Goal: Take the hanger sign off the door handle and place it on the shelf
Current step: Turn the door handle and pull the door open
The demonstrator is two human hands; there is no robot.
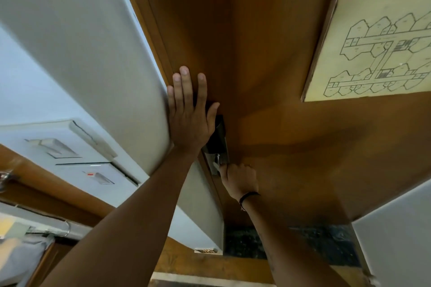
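Observation:
A brown wooden door (268,77) fills the middle of the head view. On its left edge sits a dark lock plate (218,140) with a metal door handle (217,162) below it. My left hand (189,114) lies flat and open against the door edge, just above and partly over the lock plate. My right hand (240,179) is curled around the door handle from below, with a black band on its wrist. No hanger sign shows in this view; the handle is mostly hidden by my right hand.
A framed floor plan (373,46) hangs on the door at the upper right. A white wall (81,42) with light switches (77,154) stands to the left. A dark threshold (291,244) lies below the door, and a wooden counter edge (35,193) at far left.

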